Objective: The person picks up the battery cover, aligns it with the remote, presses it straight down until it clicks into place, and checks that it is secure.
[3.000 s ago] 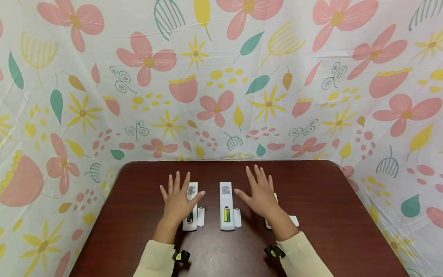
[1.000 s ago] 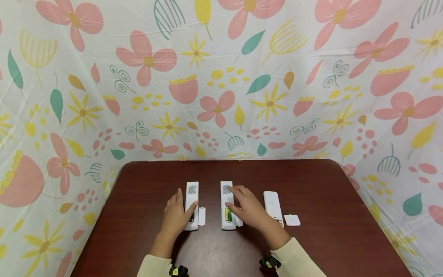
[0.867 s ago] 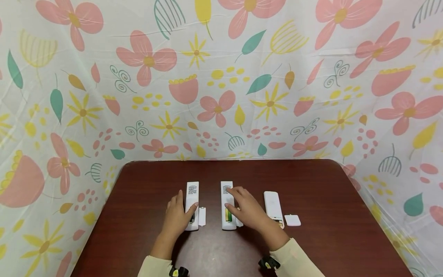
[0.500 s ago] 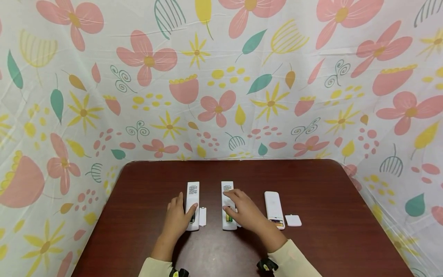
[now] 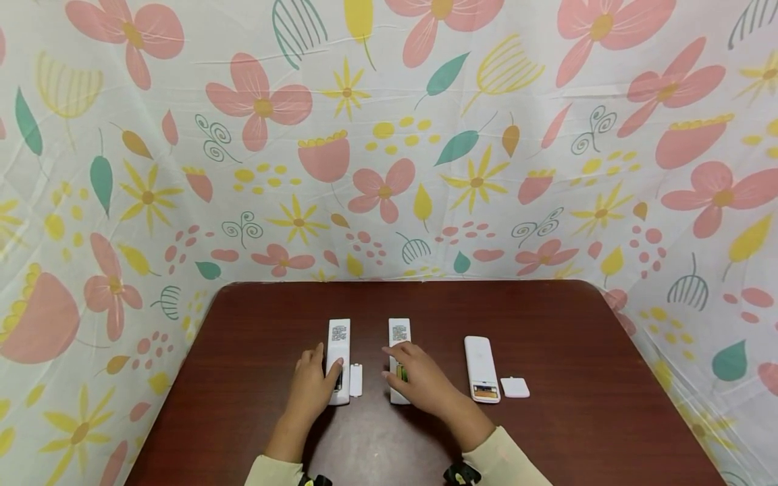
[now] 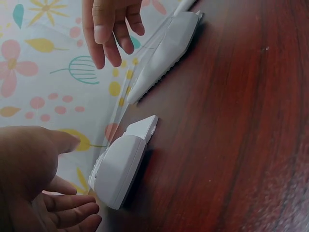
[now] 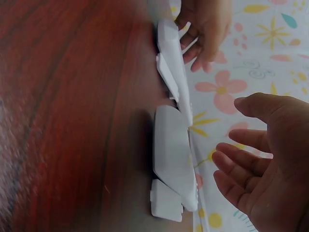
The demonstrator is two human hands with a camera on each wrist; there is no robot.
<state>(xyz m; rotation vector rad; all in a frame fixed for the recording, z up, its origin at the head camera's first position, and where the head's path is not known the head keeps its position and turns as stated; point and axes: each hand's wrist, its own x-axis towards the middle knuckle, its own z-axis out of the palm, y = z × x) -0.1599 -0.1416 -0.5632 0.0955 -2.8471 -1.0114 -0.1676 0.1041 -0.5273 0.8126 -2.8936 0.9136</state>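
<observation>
My left hand (image 5: 310, 385) hovers at the left side of a white remote control (image 5: 339, 337) lying face down, its battery compartment bared. In the left wrist view, loosely bent fingers (image 6: 72, 212) stand apart from that remote (image 6: 116, 169). My right hand (image 5: 425, 385) is over the middle white remote control (image 5: 399, 331), whose open compartment shows green-yellow batteries (image 5: 402, 372) between thumb and forefinger. In the right wrist view, the right fingers (image 7: 236, 169) are spread and hold nothing. A cover (image 5: 356, 380) lies beside the left remote; the middle one's cover is hidden by my hand in the head view.
A third white remote control (image 5: 480, 358) lies to the right, its compartment exposing orange-dark batteries (image 5: 485, 391). Beside it is a square white cover (image 5: 515, 387). The dark red-brown table (image 5: 547, 304) ends at a flower-patterned cloth (image 5: 389, 135) at the back and sides.
Both hands have come down and inward from higher, spread poses; the right moved left off the third remote to above the middle one, then slightly nearer me. The remotes stayed put.
</observation>
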